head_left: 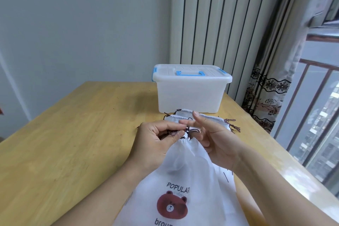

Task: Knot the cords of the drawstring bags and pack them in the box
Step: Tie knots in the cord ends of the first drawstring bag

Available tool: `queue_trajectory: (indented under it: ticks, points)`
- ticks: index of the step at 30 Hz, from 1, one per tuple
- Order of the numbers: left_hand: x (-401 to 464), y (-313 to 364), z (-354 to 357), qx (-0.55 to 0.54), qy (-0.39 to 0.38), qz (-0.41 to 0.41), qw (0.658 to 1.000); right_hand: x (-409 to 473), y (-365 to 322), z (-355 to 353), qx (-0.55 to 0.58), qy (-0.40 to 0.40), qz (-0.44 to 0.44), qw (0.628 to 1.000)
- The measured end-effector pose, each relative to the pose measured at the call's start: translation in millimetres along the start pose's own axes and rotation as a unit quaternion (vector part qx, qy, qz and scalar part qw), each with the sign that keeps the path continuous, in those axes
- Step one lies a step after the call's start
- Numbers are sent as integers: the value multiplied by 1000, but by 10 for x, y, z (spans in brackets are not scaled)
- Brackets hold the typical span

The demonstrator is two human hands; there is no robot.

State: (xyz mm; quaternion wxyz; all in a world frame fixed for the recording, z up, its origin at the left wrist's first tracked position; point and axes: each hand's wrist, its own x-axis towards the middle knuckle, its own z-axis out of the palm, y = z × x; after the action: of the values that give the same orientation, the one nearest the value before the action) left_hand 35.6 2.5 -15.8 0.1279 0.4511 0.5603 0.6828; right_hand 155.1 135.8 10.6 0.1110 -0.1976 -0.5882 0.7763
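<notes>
Left hand (156, 138) is pinching the dark brown cord (174, 132) between thumb and fingertips, right at the gathered neck of the drawstring bag (185, 176). Right hand (213, 137) sits just on the other side of that neck, forefinger up and straight, the other fingers loosely curled by the cord loops; whether it actually has cord in its grip I can't tell, the loops are too small and tangled to read.

Looks like the knot is mid-formation. The risk here: that cord is thin and slack, and if the left hand's pinch eases before the loop is pulled through, the half-made knot just falls open. Pull unevenly and the neck bunches to one side, or the knot lands well up the cord, away from the neck, and the mouth stays loose.

The bag itself lies with its long axis running from the person toward the box (190, 93), neck end pointing at the box, printed bear and lettering nearest the person, reading right way up from this view. The neck is lifted a little in the hands; the body drapes down over the near edge of the desk (73, 134).

Between the hands and the box, more white bags (211, 118) lie flat in a stack, cords trailing out at both ends, just in front of the box.

The box stands at the far side of the desk, lid on, blue latches apparently down. That lid has to come off before anything gets packed.
</notes>
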Motion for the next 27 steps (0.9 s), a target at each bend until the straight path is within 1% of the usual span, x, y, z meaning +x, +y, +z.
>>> queue_trajectory:
  ticks: [2,4,8,12,15,17,19,22,25,26,27]
  points:
    - [-6,4,3,-5,-17,5,1000,25,51,-21,-48,-41,-4,998]
    - [-13,5,3,-5,-26,5,1000,51,93,-32,-72,-75,-28,994]
    - [2,-6,-19,3,-3,-24,1000,82,74,-84,-56,-27,-89,994]
    - [7,16,-4,-28,13,-54,998,67,76,-33,-117,9,-185,976]
    - [15,31,-28,-65,31,-89,993,51,75,1,-202,22,-248,947]
    - [21,31,-50,-71,33,-115,990,27,67,-10,-310,28,-280,908]
    - [31,18,-61,-59,24,-129,990,27,78,-33,-405,37,-295,865]
    - [41,-10,-76,-38,21,-131,990,54,111,-61,-473,35,-320,820]
    - [53,-9,-96,-25,8,-124,992,67,123,-54,-490,34,-338,803]
    - [54,3,-99,-34,2,-124,992,68,121,-55,-484,37,-342,805]
    - [55,14,-104,-55,-3,-126,991,76,121,-59,-467,42,-341,815]
